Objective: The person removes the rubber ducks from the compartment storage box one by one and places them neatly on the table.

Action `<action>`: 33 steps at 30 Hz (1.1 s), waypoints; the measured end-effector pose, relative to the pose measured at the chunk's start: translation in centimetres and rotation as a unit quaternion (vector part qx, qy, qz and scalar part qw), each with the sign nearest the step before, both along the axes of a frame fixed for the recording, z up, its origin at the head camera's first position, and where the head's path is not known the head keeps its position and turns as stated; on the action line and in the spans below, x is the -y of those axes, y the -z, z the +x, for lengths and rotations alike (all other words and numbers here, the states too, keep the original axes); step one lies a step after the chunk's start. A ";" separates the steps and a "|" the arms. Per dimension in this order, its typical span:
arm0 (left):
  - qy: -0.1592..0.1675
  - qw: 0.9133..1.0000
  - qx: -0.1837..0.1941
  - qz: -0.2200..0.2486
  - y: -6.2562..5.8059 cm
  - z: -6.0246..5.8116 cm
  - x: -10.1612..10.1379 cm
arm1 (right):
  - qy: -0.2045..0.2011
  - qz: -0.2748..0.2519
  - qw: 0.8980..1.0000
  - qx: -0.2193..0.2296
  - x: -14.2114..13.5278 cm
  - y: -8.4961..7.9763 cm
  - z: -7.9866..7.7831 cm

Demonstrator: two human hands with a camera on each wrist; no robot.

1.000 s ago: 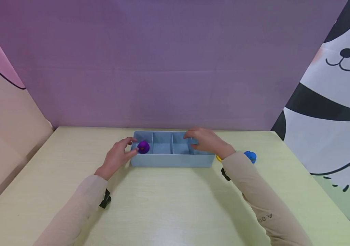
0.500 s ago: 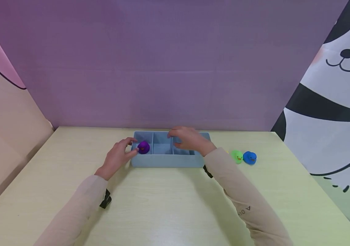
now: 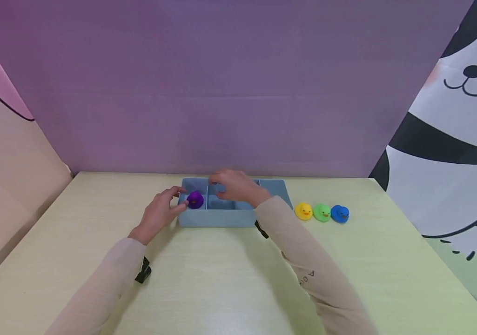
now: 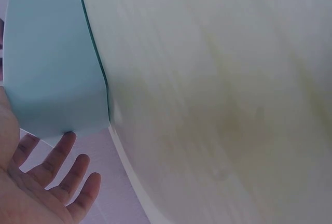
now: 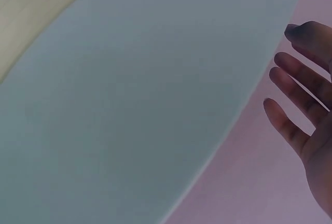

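Playroom-like corner, cartoon panda wall print (image 3: 460,135), purple backdrop (image 3: 230,88), pale wood-grain table (image 3: 217,284), toy ducks (image 3: 322,213)

purple backdrop (image 3: 238,93); pale table (image 3: 204,288); panda print (image 3: 452,195), right; beige wall (image 3: 8,186), left

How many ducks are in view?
4: purple duck in the box, leftmost compartment; yellow duck, green duck, blue duck on the table, right of it. The right hand may hide more.

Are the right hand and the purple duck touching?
Apart: the head view shows a clear gap between the right hand and purple duck, across the tray divider.
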State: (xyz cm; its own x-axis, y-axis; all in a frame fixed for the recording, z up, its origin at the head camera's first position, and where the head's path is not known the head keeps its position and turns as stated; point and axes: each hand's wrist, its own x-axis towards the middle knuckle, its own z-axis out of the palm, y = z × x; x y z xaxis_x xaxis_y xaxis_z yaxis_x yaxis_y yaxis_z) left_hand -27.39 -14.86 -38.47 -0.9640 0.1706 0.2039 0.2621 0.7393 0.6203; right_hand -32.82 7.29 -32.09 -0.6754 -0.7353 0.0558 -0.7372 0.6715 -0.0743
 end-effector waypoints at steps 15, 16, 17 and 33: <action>-0.004 1.000 -0.001 -0.004 -0.1 0.0 0.0 | 0.011 0.008 1.000 -0.003 4.0 0.7 0.0; -0.003 1.000 -0.001 -0.004 -0.1 0.0 0.0 | 0.011 0.009 1.000 -0.003 4.2 0.9 -0.1; -0.004 1.000 0.001 -0.004 -0.1 0.0 0.1 | 0.011 0.012 1.000 -0.005 4.3 1.0 -0.2; -0.001 1.000 -0.007 -0.003 0.0 0.1 0.2 | 0.026 0.037 0.999 -0.021 5.6 2.3 -1.0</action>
State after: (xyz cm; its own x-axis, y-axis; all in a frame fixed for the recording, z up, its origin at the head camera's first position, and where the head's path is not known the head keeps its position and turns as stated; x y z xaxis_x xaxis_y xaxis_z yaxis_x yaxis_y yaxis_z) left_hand -27.32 -15.02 -38.49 -0.9614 0.1692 0.2170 0.2690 0.7438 0.6118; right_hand -33.81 1.67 -34.38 -0.7117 -0.7018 0.0311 -0.7019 0.7122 0.0076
